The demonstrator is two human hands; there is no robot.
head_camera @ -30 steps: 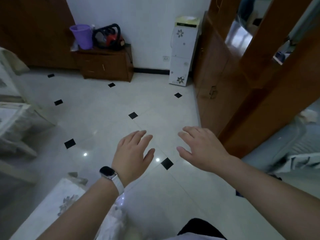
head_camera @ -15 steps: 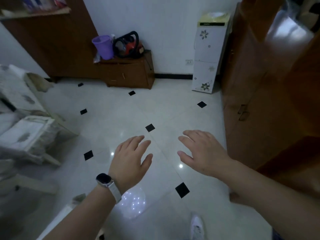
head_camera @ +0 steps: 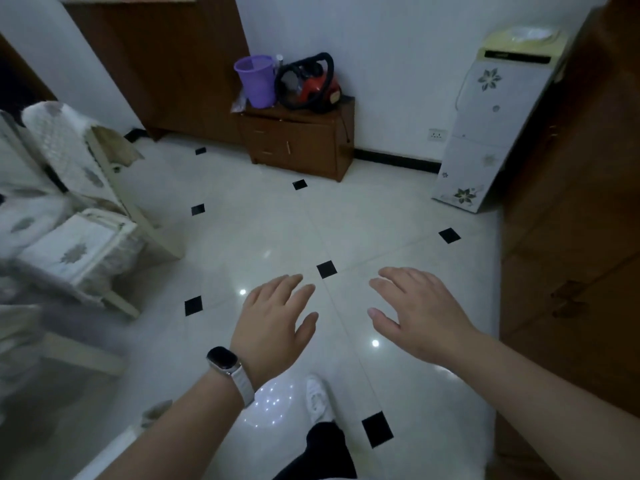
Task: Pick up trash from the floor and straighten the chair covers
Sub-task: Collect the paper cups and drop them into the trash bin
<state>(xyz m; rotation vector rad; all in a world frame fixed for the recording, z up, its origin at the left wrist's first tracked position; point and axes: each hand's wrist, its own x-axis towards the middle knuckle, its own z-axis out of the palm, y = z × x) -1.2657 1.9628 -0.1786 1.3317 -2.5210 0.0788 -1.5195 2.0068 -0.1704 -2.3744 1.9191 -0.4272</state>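
The left hand [head_camera: 273, 327] and the right hand [head_camera: 419, 313] hover palm-down, fingers spread wide and holding nothing, well in front of the low brown wooden cabinet [head_camera: 298, 143] at the wall. They are probably kept ready while the person scans for something to pick up. The glossy white tiled floor [head_camera: 277, 220] with black diamond insets, between the hands and that cabinet, shows no trash that can be made out. The white floral fabric chair covers [head_camera: 74, 252] sit rumpled on pale chairs left of the cabinet and nearer the person, so they likely need straightening next.
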